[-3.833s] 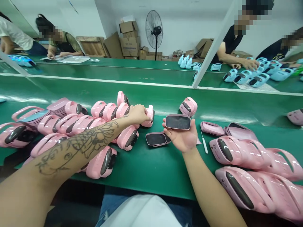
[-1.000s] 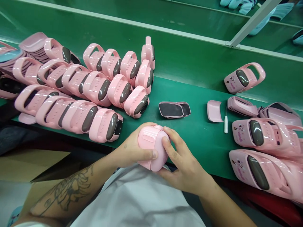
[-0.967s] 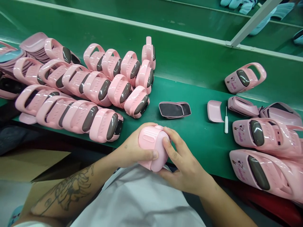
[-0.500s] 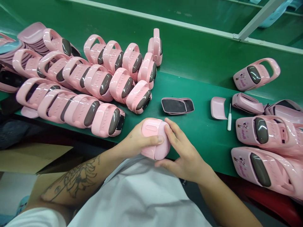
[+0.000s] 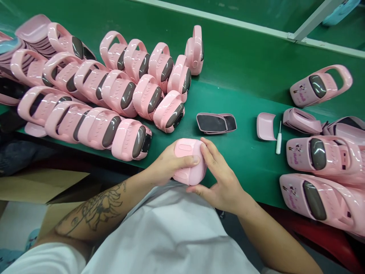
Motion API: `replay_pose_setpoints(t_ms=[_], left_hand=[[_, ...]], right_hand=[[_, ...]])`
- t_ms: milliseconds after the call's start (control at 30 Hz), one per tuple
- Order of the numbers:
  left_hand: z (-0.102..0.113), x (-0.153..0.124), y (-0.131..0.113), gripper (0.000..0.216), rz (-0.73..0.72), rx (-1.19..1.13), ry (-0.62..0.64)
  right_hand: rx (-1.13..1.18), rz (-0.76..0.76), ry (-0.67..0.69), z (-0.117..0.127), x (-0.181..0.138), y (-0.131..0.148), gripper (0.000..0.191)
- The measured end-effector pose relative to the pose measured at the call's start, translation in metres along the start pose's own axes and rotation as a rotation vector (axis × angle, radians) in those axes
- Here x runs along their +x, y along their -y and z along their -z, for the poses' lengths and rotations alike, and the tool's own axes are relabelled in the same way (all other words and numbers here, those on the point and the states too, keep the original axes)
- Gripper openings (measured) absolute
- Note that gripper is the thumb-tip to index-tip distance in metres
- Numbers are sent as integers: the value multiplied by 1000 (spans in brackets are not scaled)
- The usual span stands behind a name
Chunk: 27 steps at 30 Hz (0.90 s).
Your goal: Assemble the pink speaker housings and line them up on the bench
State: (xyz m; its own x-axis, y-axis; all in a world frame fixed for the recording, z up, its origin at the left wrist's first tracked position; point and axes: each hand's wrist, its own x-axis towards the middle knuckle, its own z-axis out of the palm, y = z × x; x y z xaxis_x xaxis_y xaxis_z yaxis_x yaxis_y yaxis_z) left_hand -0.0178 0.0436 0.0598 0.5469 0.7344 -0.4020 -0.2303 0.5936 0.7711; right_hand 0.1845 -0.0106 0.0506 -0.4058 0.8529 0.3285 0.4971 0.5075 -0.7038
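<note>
A rounded pink plastic housing [image 5: 184, 176] is held close to my body, over the front edge of the green table. My left hand [image 5: 175, 164] wraps its left side, the thumb lying across the top. At the other end, my right hand [image 5: 218, 177] grips the paler end piece [image 5: 200, 167], with fingertips on its far edge and the thumb low on the near side. The housing's underside and far face are hidden. Beyond the hands lie two dark-lined pink panels [image 5: 212, 122], one overlapping the other.
Rows of pink handled housings [image 5: 119, 93] with dark windows stand on the left, by stacked pink panels [image 5: 35, 32]. To the right are a loose pink panel [image 5: 265, 126], a white-handled screwdriver [image 5: 278, 142] and printed pink housings [image 5: 302, 198]. An open cardboard box [image 5: 37, 186] sits below left.
The view has shifted a little, so the table things sit slightly differently in frame. Both hands keep their grip on the pink housing, with barely any movement of the fingers.
</note>
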Motion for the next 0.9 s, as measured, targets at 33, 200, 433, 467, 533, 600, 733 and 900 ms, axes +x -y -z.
replay_pose_setpoints(t_ms=[33, 200, 433, 467, 533, 600, 733, 900], left_hand=[[1, -1, -3, 77, -8, 12, 23], [-2, -12, -16, 98, -38, 178, -59], [-7, -25, -13, 92, -165, 325, -87], [-7, -26, -12, 92, -178, 342, -89], [-5, -27, -9, 91, -203, 369, -97], [-1, -26, -7, 91, -222, 364, -88], [10, -19, -4, 90, -267, 251, -9], [22, -14, -2, 89, -423, 212, 35]], right_hand=[[-17, 26, -10, 0, 0, 0, 115], [-109, 143, -94, -6, -3, 2, 114], [-140, 207, -149, -12, -10, 9, 114], [-140, 213, -143, -12, -11, 10, 115], [-138, 204, -135, -12, -10, 12, 115], [-136, 185, -133, -13, -9, 12, 114], [-41, 169, -95, -13, -3, 9, 109], [329, -266, -186, -7, 2, -2, 92]])
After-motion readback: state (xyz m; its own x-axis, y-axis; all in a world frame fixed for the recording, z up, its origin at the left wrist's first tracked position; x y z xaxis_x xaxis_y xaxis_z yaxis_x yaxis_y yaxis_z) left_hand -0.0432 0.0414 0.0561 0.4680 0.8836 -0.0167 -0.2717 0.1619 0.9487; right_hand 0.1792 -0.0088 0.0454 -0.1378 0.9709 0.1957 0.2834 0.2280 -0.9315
